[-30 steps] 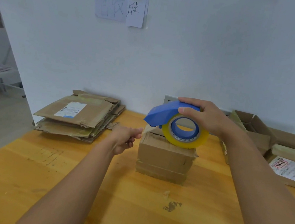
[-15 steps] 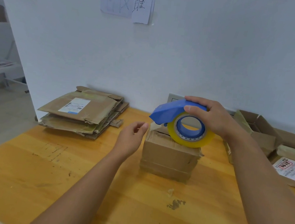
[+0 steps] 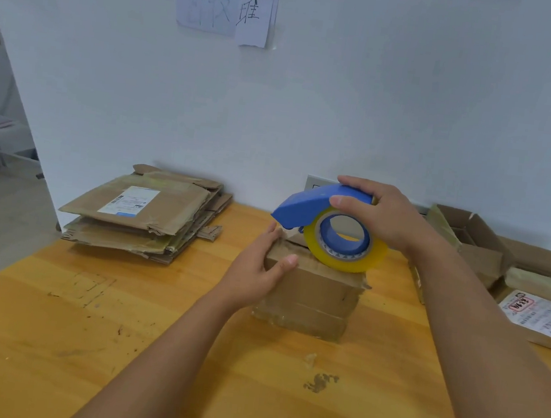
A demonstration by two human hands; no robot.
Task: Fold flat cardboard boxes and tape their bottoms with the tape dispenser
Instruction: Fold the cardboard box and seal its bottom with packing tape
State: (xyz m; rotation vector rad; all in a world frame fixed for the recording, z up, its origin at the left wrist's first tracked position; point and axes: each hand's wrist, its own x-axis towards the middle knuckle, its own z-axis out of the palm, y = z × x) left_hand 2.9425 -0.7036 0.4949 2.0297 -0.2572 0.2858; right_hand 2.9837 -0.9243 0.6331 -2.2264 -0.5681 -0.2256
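A small folded cardboard box (image 3: 312,295) stands on the wooden table (image 3: 87,342), its flaps facing up. My right hand (image 3: 381,214) grips a blue tape dispenser (image 3: 315,206) with a yellow tape roll (image 3: 345,246), resting on the top of the box. My left hand (image 3: 260,269) rests on the box's left top corner, thumb over the top edge and fingers along the left side.
A stack of flat cardboard boxes (image 3: 143,211) lies at the back left near the table's edge. Open and taped boxes (image 3: 469,241) and a labelled parcel (image 3: 543,318) sit at the right. A white wall stands behind the table. A dark stain (image 3: 319,382) marks the wood.
My left hand has opened and moved right onto the box's left corner. The dispenser has stayed on top of the box in my right hand.
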